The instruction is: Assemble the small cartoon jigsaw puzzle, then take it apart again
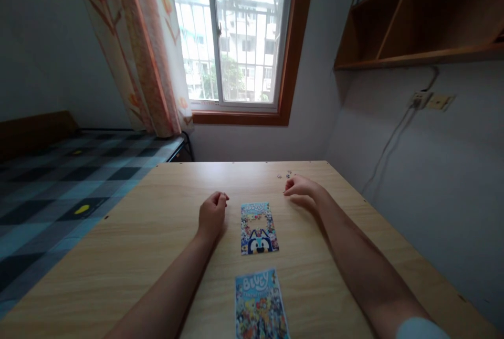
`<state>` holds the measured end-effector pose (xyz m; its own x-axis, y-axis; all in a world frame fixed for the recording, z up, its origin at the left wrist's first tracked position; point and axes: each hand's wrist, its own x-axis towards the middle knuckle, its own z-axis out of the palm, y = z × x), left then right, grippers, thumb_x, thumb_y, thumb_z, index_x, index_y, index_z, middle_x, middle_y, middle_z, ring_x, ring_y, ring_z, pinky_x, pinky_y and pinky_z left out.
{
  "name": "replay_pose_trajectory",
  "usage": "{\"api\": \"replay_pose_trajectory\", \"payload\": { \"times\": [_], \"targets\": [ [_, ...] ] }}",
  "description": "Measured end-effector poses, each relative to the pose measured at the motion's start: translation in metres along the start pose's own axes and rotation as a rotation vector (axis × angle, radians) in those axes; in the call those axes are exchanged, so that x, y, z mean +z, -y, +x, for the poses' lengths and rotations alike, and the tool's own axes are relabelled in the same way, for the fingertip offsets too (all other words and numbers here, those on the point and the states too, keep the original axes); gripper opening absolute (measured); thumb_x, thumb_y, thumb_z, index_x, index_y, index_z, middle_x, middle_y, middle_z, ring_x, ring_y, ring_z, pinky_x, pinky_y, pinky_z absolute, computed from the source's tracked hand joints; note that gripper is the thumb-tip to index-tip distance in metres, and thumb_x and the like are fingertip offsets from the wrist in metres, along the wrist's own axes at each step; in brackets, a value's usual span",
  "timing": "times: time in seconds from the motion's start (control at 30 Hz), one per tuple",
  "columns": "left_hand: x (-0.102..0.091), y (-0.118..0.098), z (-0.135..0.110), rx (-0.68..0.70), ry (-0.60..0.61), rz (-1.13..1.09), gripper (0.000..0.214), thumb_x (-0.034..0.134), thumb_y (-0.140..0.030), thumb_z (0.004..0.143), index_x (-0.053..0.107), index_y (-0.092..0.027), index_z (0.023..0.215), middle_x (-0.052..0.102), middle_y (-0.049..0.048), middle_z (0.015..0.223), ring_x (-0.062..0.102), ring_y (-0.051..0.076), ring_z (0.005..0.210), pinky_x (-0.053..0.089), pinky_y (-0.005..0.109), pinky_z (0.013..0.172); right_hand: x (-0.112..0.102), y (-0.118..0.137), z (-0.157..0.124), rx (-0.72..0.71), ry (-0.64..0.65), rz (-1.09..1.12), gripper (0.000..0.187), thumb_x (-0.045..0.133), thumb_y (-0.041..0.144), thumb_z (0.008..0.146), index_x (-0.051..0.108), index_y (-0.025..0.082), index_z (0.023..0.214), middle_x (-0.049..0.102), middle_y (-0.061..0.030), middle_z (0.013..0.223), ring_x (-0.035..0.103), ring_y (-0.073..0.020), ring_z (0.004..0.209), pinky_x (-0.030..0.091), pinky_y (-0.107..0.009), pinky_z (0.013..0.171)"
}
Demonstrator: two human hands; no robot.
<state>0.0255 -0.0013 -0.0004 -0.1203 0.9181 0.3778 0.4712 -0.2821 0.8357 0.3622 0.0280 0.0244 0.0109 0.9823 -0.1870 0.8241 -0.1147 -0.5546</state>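
Right hand out over the far part of the bench, fingertips pinched on a tiny puzzle piece, near a few loose pieces! Left hand sits curled beside the Bluey jigsaw, a gap in its middle; nearer lies a Bluey picture sheet.

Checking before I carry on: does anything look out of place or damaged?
Only the puzzle stands out: a gap in its middle shows the tabletop, while loose pieces lie beyond it to the right. Nothing looks spilled.
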Motion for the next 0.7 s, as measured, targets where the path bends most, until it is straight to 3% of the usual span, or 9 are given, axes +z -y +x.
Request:
{"api": "replay_pose_trajectory", "payload": {
  "times": [0.2,0.3,0.5,0.7],
  "targets": [
    [0.006,-0.010,-0.013,0.406,0.283,0.244,0.026,0.049,-0.031,0.089,0.068,-0.020,0.075,0.068,0.0040,0.076,0.061,0.019,0.076,0.047,0.031,0.073,0.003,0.040,-0.017,-0.150,0.215,0.162,0.021,0.077,0.028,0.068,0.066,0.017,0.081,0.073,-0.0024,0.079,0.057,-0.0102,0.064,0.038,-0.019,0.055],
    [0.012,-0.008,-0.015,0.535,0.383,0.278,0.018,0.055,-0.023,0.087,0.073,-0.022,0.083,0.071,0.0055,0.091,0.063,0.021,0.089,0.049,0.034,0.085,0.014,0.064,-0.027,-0.165,0.311,0.165,0.017,0.074,0.025,0.070,0.064,0.018,0.083,0.073,-0.0004,0.078,0.051,-0.0077,0.058,0.033,-0.018,0.050],
    [0.015,-0.003,-0.015,0.609,0.474,0.316,0.017,0.062,-0.023,0.086,0.079,-0.027,0.090,0.072,0.0047,0.112,0.064,0.022,0.103,0.052,0.037,0.094,0.036,0.087,-0.037,-0.132,0.465,0.038,0.012,0.069,0.023,0.073,0.066,0.020,0.085,0.071,0.0031,0.074,0.044,-0.0062,0.052,0.026,-0.019,0.046],
    [0.014,-0.007,-0.017,0.612,0.539,0.381,0.018,0.063,-0.026,0.088,0.081,-0.030,0.092,0.071,0.0051,0.120,0.064,0.023,0.108,0.051,0.038,0.098,0.045,0.085,-0.033,-0.100,0.463,-0.012,0.018,0.068,0.021,0.074,0.064,0.021,0.091,0.072,0.0026,0.075,0.044,-0.0064,0.051,0.027,-0.019,0.045]
  ]
}}
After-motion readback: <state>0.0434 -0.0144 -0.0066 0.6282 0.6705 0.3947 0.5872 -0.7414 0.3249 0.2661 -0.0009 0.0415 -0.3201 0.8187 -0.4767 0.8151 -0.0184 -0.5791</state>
